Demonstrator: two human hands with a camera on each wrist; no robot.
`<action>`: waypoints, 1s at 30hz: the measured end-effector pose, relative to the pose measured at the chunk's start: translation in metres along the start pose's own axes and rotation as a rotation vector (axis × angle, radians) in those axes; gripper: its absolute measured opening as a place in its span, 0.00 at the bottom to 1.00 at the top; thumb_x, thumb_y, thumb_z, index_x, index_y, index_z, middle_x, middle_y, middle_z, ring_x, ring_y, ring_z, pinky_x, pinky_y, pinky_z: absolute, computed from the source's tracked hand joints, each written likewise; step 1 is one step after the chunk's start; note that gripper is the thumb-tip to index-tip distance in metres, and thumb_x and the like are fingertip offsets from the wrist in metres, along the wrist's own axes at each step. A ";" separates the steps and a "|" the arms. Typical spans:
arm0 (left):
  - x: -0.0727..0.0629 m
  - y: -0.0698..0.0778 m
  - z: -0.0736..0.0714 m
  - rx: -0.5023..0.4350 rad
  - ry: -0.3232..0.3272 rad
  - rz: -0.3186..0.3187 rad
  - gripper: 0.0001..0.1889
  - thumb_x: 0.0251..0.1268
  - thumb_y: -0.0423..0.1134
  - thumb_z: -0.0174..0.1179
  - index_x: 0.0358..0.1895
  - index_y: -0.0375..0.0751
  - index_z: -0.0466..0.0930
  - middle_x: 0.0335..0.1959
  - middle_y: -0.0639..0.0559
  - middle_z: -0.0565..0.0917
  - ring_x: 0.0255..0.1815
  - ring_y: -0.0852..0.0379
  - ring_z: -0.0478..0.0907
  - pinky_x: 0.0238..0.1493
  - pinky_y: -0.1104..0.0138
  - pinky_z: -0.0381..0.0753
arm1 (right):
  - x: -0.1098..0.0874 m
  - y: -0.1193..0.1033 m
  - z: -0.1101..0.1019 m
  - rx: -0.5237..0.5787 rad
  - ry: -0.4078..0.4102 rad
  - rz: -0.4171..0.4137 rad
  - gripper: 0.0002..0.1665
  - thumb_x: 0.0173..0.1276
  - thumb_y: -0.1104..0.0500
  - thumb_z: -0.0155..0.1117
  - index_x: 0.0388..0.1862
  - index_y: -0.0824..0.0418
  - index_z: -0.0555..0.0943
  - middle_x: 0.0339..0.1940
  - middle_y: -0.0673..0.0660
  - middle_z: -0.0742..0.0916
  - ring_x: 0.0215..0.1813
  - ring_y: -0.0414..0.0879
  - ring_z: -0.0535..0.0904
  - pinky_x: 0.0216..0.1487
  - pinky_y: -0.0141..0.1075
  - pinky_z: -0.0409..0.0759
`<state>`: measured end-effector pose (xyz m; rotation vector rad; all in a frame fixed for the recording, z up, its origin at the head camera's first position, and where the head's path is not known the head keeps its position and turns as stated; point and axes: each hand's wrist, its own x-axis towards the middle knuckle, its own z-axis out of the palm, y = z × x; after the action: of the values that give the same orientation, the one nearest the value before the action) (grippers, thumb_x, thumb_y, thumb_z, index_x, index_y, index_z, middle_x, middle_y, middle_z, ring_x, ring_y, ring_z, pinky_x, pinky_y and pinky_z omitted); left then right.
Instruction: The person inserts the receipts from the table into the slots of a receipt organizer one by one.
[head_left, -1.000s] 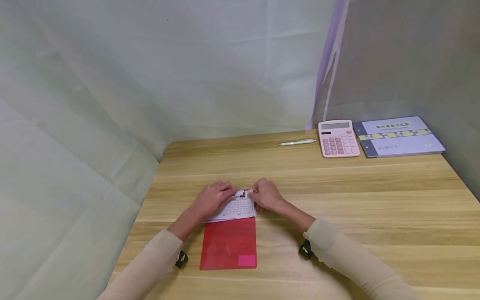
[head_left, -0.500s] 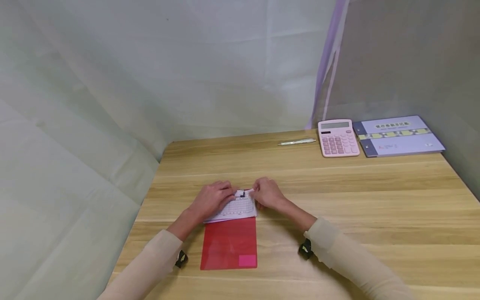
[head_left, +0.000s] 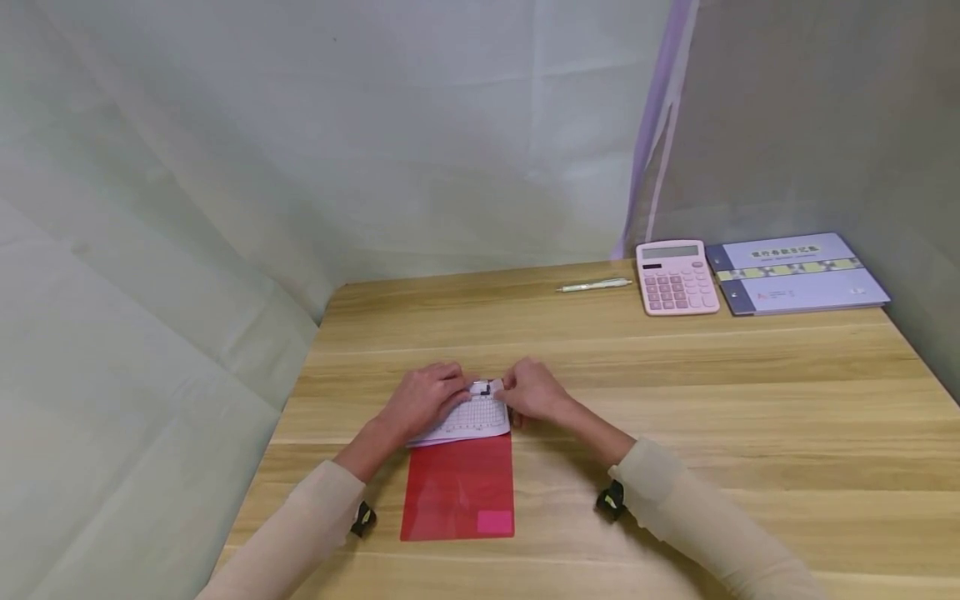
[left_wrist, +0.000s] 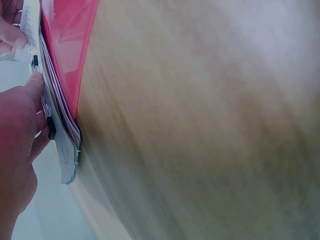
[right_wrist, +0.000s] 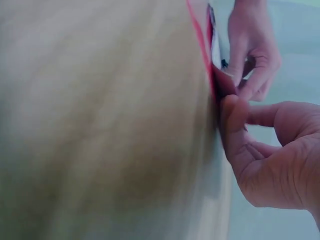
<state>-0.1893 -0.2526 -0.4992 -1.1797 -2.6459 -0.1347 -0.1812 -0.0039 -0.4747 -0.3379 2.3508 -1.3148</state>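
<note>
A stack of printed gridded sheets [head_left: 471, 418] lies across the far part of a red translucent folder [head_left: 457, 487]. Near the sheets' far edge is a thin paper fastener with small black pieces [left_wrist: 51, 128]. My left hand [head_left: 427, 396] lies over the stack's left side, its fingers bent and its fingertips at the fastener. At the far right corner my right hand [head_left: 534, 389] pinches the edge of the sheets between thumb and fingers, seen close up in the right wrist view. Several page edges fan slightly apart in the left wrist view.
Toward the back of the wooden table [head_left: 750, 433] lie a white pen [head_left: 594, 285], a pink calculator [head_left: 678, 277] and a bound ledger book [head_left: 798, 273]. Pale fabric [head_left: 450, 150] hangs behind the table. A pink label [head_left: 494, 522] marks the folder's near right corner.
The right edge of the top sheets has shifted slightly left, and their lower right corner looks neater. My right hand has moved only a little; my left hand stays put.
</note>
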 end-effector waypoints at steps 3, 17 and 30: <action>0.001 0.000 0.001 0.011 -0.002 0.004 0.16 0.76 0.45 0.68 0.61 0.47 0.90 0.41 0.56 0.83 0.39 0.60 0.80 0.37 0.65 0.83 | -0.002 0.002 0.002 0.014 0.023 -0.020 0.16 0.76 0.66 0.67 0.25 0.67 0.81 0.11 0.57 0.83 0.12 0.44 0.80 0.16 0.36 0.80; 0.000 0.001 0.001 0.032 -0.009 0.020 0.16 0.77 0.44 0.66 0.61 0.46 0.89 0.42 0.55 0.83 0.40 0.56 0.81 0.38 0.64 0.84 | -0.004 0.006 0.010 0.071 0.092 0.001 0.19 0.76 0.66 0.68 0.22 0.65 0.79 0.10 0.55 0.83 0.11 0.42 0.79 0.15 0.36 0.80; -0.001 -0.001 -0.003 -0.064 -0.100 -0.115 0.18 0.76 0.49 0.67 0.64 0.51 0.88 0.46 0.57 0.83 0.45 0.61 0.78 0.47 0.64 0.83 | -0.014 0.021 -0.016 0.113 0.048 0.060 0.12 0.74 0.59 0.73 0.32 0.65 0.85 0.23 0.56 0.88 0.15 0.43 0.76 0.16 0.33 0.75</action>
<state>-0.1888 -0.2542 -0.4965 -1.0797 -2.8175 -0.1871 -0.1771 0.0251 -0.4821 -0.2017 2.2956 -1.4345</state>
